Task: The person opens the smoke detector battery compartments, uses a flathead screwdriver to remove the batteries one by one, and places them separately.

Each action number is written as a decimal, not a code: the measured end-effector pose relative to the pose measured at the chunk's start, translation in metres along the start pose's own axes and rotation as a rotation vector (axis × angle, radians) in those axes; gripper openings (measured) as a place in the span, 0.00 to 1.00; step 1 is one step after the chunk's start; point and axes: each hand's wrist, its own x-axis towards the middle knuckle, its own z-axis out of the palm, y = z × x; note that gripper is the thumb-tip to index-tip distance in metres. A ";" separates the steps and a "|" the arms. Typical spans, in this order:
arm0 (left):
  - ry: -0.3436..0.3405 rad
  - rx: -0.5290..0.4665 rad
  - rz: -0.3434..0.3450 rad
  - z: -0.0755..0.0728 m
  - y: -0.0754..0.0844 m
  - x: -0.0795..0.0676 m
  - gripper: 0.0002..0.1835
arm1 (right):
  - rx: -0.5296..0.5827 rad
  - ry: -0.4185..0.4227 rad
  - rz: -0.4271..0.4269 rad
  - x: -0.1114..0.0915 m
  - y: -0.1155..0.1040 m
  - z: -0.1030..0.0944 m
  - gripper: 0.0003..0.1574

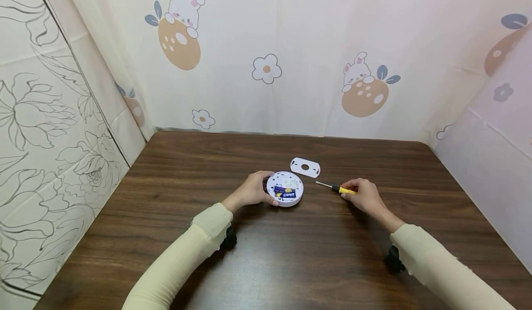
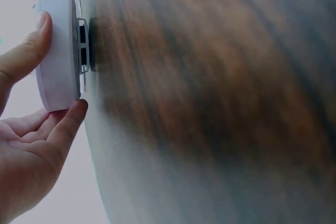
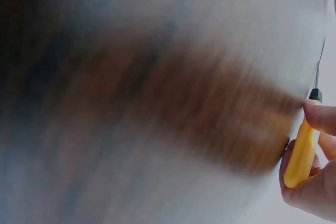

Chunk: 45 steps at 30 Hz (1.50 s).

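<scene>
My left hand (image 1: 252,190) grips the left side of a round white smoke alarm (image 1: 287,184), thumb on the near side and fingers round the far side. Two purple batteries (image 1: 285,193) lie in its upturned back. The left wrist view has the alarm (image 2: 56,61) edge-on, its slotted vent (image 2: 83,45) facing the tabletop. My right hand (image 1: 366,197) holds a small screwdriver (image 1: 347,190) by its yellow handle, with the metal shaft pointing left toward the alarm. In the right wrist view, thumb and fingers close round the screwdriver handle (image 3: 302,156).
A flat white mounting plate (image 1: 312,169) with a round central hole lies just behind the alarm. The brown wooden table (image 1: 266,264) reaches back to a patterned curtain (image 1: 307,93). More patterned cloth (image 1: 41,162) hangs at the left.
</scene>
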 end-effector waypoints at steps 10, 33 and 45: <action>0.001 -0.004 -0.007 0.000 0.000 -0.002 0.47 | 0.007 -0.024 0.013 0.002 -0.001 0.002 0.13; -0.006 0.003 -0.009 0.003 -0.001 0.000 0.48 | 0.061 -0.105 0.081 -0.001 -0.003 -0.006 0.17; 0.000 0.007 -0.013 0.002 -0.001 0.000 0.48 | 0.048 -0.106 0.055 0.003 -0.003 -0.006 0.16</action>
